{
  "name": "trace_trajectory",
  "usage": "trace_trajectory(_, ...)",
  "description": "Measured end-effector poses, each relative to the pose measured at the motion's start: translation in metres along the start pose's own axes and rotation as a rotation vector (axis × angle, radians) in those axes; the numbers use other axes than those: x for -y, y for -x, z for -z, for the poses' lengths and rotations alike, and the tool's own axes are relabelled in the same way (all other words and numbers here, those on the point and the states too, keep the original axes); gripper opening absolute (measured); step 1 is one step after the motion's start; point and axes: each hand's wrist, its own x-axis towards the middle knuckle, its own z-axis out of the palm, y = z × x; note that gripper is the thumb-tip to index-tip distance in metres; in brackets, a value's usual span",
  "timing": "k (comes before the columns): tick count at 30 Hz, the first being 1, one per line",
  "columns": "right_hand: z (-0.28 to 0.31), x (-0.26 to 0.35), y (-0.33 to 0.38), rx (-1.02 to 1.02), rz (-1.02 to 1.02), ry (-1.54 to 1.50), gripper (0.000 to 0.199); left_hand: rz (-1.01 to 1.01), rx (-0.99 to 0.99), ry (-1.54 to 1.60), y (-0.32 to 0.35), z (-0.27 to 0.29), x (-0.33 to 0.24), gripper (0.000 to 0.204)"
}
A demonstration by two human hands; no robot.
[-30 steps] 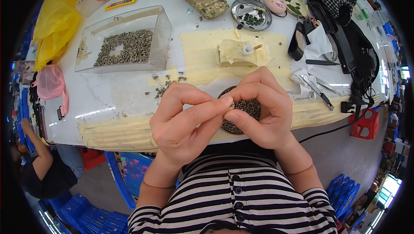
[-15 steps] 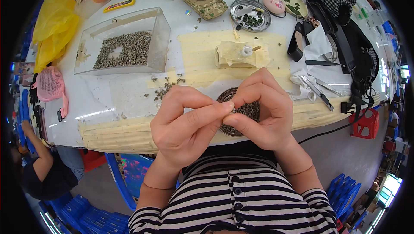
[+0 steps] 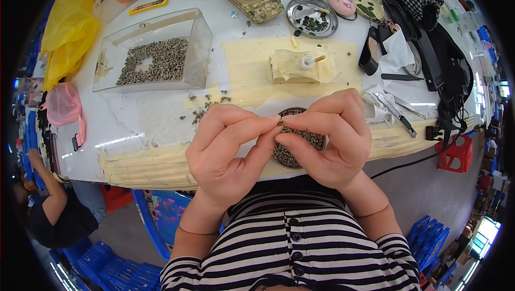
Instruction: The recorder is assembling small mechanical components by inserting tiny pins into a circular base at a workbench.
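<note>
My left hand (image 3: 228,148) and my right hand (image 3: 331,136) meet fingertip to fingertip just above a small round dish (image 3: 294,151) filled with tiny grey-brown pieces. Between the thumbs and forefingers both hands pinch one very small piece (image 3: 279,125), mostly hidden by the fingers. The dish sits at the near edge of the white table (image 3: 129,124), partly covered by my right hand. A few loose pieces (image 3: 206,106) lie scattered on the table to the left of my left hand.
A clear plastic box (image 3: 155,55) of the same small pieces stands at the back left. A tape-wrapped block (image 3: 300,66), a metal dish (image 3: 311,17), scissors (image 3: 394,109), a black bag (image 3: 440,71) and a yellow bag (image 3: 67,30) surround the work area. Another person (image 3: 51,205) crouches at the lower left.
Both hands stay pinched together over the dish; the fingertips have shifted only slightly.
</note>
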Motion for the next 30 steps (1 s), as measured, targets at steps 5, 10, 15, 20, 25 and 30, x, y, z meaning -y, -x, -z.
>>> trace_trajectory(5,0.0010,-0.0007,-0.0012,0.071,-0.092,-0.117,0.027,-0.033,0.032,0.054,-0.0022,0.0024,-0.0005,0.027)
trace_trajectory(10,-0.0007,0.0004,-0.0006,0.070,-0.139,-0.156,0.026,-0.030,0.034,0.040,-0.0018,0.0022,-0.0014,0.027)
trace_trajectory(15,-0.0017,0.0004,-0.0002,0.012,-0.070,-0.086,0.024,-0.028,0.018,-0.008,-0.0011,-0.0001,0.0000,0.026)
trace_trajectory(20,-0.0011,-0.0016,0.0011,-0.009,0.033,-0.025,0.026,-0.007,0.010,-0.024,-0.0010,-0.0006,-0.0013,0.026)
trace_trajectory(25,-0.0030,-0.0015,0.0020,-0.023,0.017,-0.006,0.030,0.001,0.000,0.002,-0.0009,-0.0003,-0.0004,0.025)
trace_trajectory(30,-0.0022,-0.0034,0.0038,-0.035,0.079,0.063,0.034,0.015,-0.005,0.000,0.0001,0.0000,-0.0010,0.025)
